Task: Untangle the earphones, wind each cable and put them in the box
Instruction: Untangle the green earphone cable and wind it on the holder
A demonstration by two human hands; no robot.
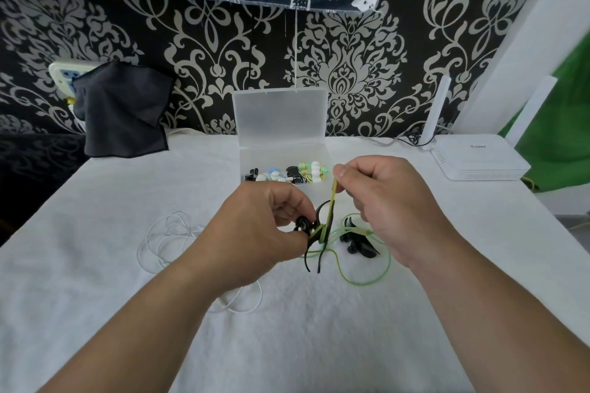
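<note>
Green earphones [320, 231] hang between both hands over the tabletop [127, 344]. The left hand [255, 226] curls its fingers round a black earbud [301, 222] and the wound turns. The right hand [392, 201] pinches the flat cable just above them. The cable looks light, limp and springy, so the coil itself should be held or it will likely unwind. The open box [281, 115] sits near, beyond the fingers.

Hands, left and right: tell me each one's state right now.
Left hand: grips the black earbud and the wound part of the green cable.
Right hand: pinches the green cable higher up, held straight.
</note>
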